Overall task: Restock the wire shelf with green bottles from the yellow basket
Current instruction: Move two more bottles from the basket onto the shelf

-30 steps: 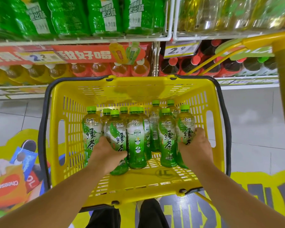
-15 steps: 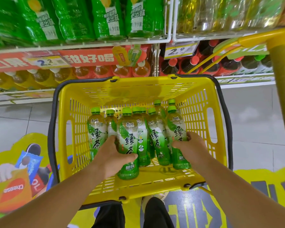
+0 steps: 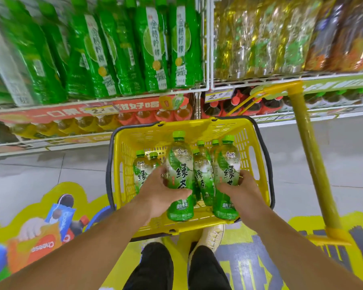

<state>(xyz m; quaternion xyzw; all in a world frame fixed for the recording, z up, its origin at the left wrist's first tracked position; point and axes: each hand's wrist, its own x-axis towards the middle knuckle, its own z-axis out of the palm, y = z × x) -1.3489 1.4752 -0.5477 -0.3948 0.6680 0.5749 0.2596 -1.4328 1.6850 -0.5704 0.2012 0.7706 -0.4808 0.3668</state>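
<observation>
This is a shop: a drinks aisle in a supermarket. White wire shelves [image 3: 205, 88] fill the upper half of the frame, packed with rows of identical green drink bottles [image 3: 155, 49] at upper left, pale yellow ones [image 3: 260, 38] at upper right and red-capped dark sodas [image 3: 254, 105] beneath. Price tags reading 2.9 [image 3: 218, 96] and 2.2 [image 3: 98, 110] sit on the shelf edges beside a red promotional strip [image 3: 61, 115]. A yellow shopping basket [image 3: 197, 128] stands at centre, and a snack advertisement [image 3: 40, 237] covers the tiled floor at lower left.

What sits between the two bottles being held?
Head view: a third green bottle, standing in the yellow basket, between the left-held bottle and the right-held bottle.
</observation>
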